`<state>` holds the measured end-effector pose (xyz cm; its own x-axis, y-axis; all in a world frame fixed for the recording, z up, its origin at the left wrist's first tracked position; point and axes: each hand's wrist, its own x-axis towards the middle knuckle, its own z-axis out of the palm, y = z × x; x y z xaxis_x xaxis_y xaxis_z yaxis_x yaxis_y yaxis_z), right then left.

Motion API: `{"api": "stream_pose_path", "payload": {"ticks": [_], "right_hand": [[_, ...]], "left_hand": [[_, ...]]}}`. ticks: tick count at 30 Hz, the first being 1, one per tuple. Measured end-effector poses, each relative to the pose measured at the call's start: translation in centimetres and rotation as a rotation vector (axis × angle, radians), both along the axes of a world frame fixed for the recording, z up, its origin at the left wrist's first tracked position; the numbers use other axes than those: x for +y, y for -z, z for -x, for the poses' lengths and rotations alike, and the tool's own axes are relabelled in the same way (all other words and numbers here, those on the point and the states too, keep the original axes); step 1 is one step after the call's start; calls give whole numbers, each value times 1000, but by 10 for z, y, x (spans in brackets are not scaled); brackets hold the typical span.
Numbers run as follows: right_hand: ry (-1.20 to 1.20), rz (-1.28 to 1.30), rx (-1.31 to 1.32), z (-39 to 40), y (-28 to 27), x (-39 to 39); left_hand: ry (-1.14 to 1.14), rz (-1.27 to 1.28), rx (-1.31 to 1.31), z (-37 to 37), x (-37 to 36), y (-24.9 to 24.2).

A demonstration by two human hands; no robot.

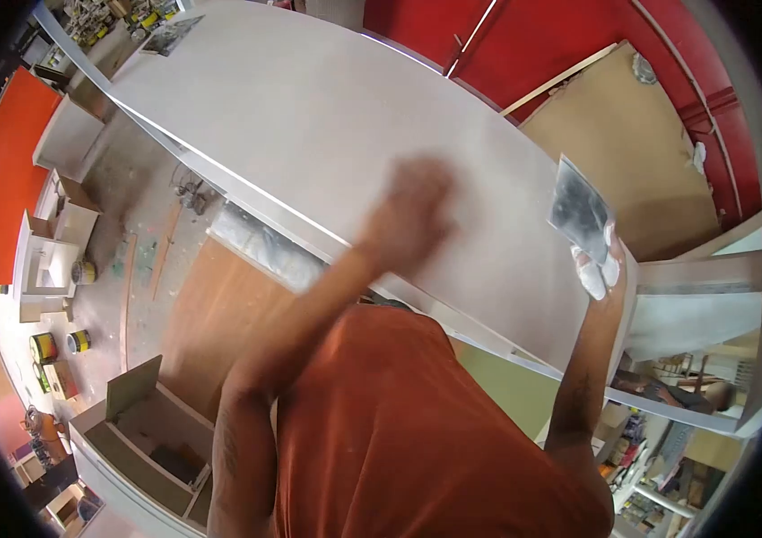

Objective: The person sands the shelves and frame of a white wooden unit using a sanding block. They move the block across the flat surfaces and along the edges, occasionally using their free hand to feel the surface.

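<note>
A long pale grey panel (309, 117) stretches across the view in front of me. My left hand (417, 215) is over the middle of the panel, smeared by motion, so its fingers cannot be made out. Near the panel's right end, my right hand (598, 269) grips a dark grey sheet (580, 211) with a whitish, dusty surface. White powder coats the fingertips of that hand. Whether either hand touches the panel is unclear. Another dark sheet (171, 36) lies at the panel's far left end.
Below the panel at left are a plastic-wrapped piece (269, 247) and a brown board (219, 309). An open cabinet (161, 430) stands lower left, paint cans (43, 347) beyond. A brown sheet (623, 152) leans at upper right. Another person (681, 394) is at far right.
</note>
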<state>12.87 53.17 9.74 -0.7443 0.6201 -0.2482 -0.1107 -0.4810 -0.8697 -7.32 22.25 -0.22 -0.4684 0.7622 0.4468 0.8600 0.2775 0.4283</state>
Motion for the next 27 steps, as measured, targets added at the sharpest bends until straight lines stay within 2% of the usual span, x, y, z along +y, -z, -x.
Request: {"api": "stream_pose_path", "payload": {"ticks": [1, 2, 3, 4, 6, 7, 8, 10, 11, 12, 13, 14, 15, 16, 19, 20, 22, 23, 25, 27], "right_hand": [[-220, 27, 34, -10, 4, 13], [-254, -125, -2, -6, -10, -6], [-279, -277, -40, -3, -24, -24], [-284, -277, -42, 2, -41, -36], [-338, -379, -239, 10, -57, -48], [-395, -437, -226, 12, -58, -50], [-400, -431, -220, 17, -56, -56], [-359, -1110, -411, 30, -51, -75], [-451, -1400, -379, 35, -43, -79], [-536, -1498, -301, 43, -35, -95], [-623, -1594, -218, 49, -27, -109], [-636, -1596, -210, 49, -10, -114], [-824, -1704, -198, 47, 11, -116], [-1012, -1805, -187, 44, 22, -118], [-1094, -1809, -194, 49, 16, -114], [-1108, -1817, -178, 54, 20, -116], [-1051, -1925, -332, 65, 34, -131], [-1057, -1931, -319, 79, 36, -139], [-1043, -1951, -58, 128, 38, -162], [-963, -2020, 99, 190, 48, -202]], "left_hand": [[156, 11, 93, -39, 17, -5], [306, 22, 192, -60, 27, -8], [299, 16, 190, -58, 27, -11], [332, 27, 105, -54, 19, -12], [328, 148, 12, -20, -10, -17], [212, 563, 28, 4, -34, -75], [119, 117, 24, 41, -69, -14], [-290, 315, 104, 111, -137, -15], [-439, 443, 150, 148, -175, -18], [-660, 428, 257, 190, -219, 9], [-824, 431, 272, 207, -248, 8], [-1013, 509, 171, 189, -255, -20], [-1039, 342, 110, 202, -288, -2], [-1013, 163, 25, 192, -301, 7], [-935, -263, -325, 105, -319, 56], [-792, -183, -229, 67, -326, 77], [-830, -73, -671, -16, -340, 124], [-791, 96, -829, -51, -320, 79], [-692, -64, -1024, -105, -331, 108], [-701, -90, -1055, -118, -322, 66]]}}
